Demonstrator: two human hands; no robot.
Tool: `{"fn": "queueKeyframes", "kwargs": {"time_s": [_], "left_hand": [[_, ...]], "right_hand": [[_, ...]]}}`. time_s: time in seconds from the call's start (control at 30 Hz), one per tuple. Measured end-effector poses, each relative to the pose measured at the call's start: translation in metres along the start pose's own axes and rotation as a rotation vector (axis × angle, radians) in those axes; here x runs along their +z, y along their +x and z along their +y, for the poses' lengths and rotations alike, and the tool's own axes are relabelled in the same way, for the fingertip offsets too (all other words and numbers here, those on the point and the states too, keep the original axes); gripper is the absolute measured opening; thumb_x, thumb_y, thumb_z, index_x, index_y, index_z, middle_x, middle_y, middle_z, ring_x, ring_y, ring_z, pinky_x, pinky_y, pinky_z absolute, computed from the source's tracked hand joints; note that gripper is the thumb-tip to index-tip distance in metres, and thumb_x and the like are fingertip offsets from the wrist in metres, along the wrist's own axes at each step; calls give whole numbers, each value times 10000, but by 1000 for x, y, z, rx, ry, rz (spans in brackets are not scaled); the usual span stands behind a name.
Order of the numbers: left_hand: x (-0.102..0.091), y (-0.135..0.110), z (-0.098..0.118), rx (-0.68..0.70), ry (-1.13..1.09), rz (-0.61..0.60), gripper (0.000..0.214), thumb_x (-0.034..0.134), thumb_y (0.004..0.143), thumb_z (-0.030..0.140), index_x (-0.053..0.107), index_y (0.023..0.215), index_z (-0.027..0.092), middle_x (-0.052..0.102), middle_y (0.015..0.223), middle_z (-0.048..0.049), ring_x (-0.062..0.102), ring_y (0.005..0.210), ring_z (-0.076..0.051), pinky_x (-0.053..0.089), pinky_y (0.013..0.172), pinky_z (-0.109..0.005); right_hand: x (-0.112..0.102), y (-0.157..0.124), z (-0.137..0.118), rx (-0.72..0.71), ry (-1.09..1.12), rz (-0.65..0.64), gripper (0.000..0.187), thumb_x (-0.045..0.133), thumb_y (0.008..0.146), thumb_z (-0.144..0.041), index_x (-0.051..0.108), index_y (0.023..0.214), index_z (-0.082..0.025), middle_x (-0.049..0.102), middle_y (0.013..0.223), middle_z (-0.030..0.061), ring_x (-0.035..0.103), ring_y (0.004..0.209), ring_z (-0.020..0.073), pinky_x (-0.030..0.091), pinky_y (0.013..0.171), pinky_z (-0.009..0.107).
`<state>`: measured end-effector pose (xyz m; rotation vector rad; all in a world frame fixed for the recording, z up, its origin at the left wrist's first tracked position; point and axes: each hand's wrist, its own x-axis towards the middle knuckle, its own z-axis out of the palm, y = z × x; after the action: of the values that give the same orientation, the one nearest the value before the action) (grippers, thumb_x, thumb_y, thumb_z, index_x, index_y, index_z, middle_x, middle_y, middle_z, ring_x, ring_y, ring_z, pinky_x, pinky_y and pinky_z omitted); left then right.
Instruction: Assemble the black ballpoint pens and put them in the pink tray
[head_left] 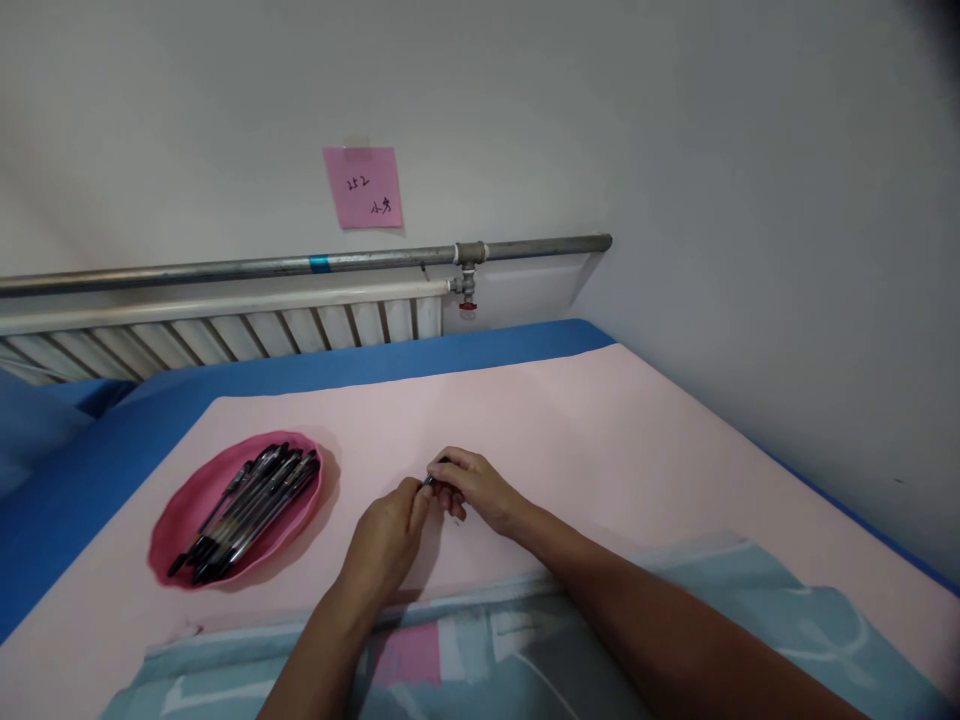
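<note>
My left hand and my right hand meet above the pink table mat, near its middle. Between their fingertips is a dark, slim pen, mostly covered by the fingers. The left thumb and forefinger are closed on its lower end. My right hand pinches the upper end, its other fingers curled below. To the left of my hands, several black and clear pens lie heaped lengthwise in a pink oval bowl.
A pale pink mat covers most of the blue tabletop. Light blue patterned cloth lies along the near edge. Behind the table are a white radiator, a metal pipe with a red-handled valve, and a wall with a pink note.
</note>
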<state>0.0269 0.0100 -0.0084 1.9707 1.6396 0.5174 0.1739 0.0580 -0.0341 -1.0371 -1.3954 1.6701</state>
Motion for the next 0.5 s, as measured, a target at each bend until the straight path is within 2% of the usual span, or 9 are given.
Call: {"fn": "queueKeyframes", "kwargs": {"time_s": [0.5], "left_hand": [[-2,0,4,-8,4,7,265,352,880,331,578,884,192,673,825,-50,604,738,-175,364,626,-244]], "right_hand": [[2,-1,3,-14,-148,-14,350,467,830,-455,486,630,-168,530,470,-32,438,344,66,341,344,178]]}}
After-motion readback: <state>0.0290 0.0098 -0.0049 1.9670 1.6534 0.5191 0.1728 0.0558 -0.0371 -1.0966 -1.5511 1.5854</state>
